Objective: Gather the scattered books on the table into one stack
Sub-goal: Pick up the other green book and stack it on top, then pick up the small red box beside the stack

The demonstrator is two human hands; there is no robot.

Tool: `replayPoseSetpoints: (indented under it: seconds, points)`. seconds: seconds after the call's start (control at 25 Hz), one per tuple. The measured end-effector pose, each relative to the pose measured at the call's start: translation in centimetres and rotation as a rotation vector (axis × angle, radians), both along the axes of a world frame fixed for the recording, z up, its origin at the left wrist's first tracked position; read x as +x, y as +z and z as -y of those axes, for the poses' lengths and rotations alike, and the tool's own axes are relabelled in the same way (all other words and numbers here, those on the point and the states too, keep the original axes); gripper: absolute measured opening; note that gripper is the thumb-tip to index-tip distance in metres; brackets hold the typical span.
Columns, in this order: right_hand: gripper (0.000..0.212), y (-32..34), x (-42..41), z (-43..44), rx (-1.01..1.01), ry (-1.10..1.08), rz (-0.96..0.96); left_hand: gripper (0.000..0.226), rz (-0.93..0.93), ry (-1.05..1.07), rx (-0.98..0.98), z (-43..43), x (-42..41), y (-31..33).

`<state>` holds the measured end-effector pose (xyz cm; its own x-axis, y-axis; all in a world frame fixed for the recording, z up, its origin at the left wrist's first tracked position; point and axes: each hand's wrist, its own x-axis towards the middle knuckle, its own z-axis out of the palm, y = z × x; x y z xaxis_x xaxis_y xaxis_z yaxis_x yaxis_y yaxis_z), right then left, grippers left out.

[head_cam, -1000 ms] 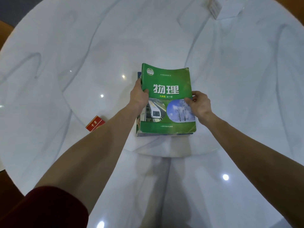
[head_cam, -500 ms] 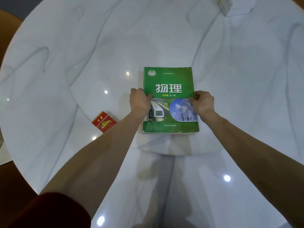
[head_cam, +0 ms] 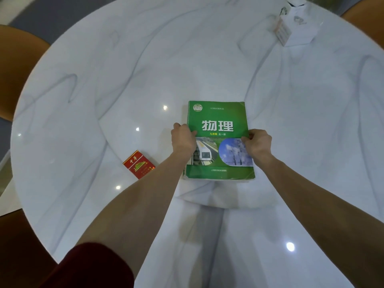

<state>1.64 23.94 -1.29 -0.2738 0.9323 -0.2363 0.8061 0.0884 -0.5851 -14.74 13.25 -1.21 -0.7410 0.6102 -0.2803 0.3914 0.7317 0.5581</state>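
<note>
Stack: I see the green book (head_cam: 219, 140) lying flat on the middle of the white marble tabletop (head_cam: 104, 90), cover up; pale page edges under its near and left sides suggest more books beneath, though I cannot count them.
Progress: I judge the gathering nearly finished, since no other book shows loose anywhere on the tabletop. What is left looks like squaring the edges and letting go.
Left hand: my left hand (head_cam: 184, 139) sits at the book's left edge, fingers (head_cam: 192, 133) curled onto the cover, pressing or gripping that side.
Right hand: my right hand (head_cam: 258, 143) meets the right edge, fingers (head_cam: 248, 138) bent over the cover's rim, closed on it.
Pose: both forearms reach forward and converge on the book from either side.
Bystanders: a red packet (head_cam: 138, 164) lies left of the stack, apart from it; a white box (head_cam: 295, 28) stands far off at the upper right.
</note>
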Motion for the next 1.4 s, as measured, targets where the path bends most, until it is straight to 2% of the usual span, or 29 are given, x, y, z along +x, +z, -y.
replayPoseSetpoints:
  seconds: [0.28,0.4,0.68,0.92,1.24,1.4]
  points:
    - [0.026,0.6,-0.2,-0.3,-0.021,0.028,0.09,0.031,0.018,-0.032,-0.026,0.6,-0.2,0.2]
    - [0.033,1.7,-0.2,0.2,0.055,0.086,0.162,0.033,-0.036,-0.073,-0.019,1.9,-0.8,1.0]
    - [0.031,4.9,-2.8,3.0,0.327,0.473,0.333,0.033,-0.282,-0.287,-0.125,5.6,-3.3,3.2]
    - [0.032,6.9,-6.6,7.4,0.446,0.706,0.386,0.032,-0.528,-0.287,-0.215,10.2,-4.6,4.3]
    - [0.037,4.7,-11.5,13.6,0.371,0.925,0.339,0.032,-0.468,-0.216,-0.257,16.5,-4.3,2.6]
    - [0.038,2.8,-13.3,15.8,0.29,0.989,0.349,0.053,-0.414,-0.177,-0.179,18.5,-4.0,0.3]
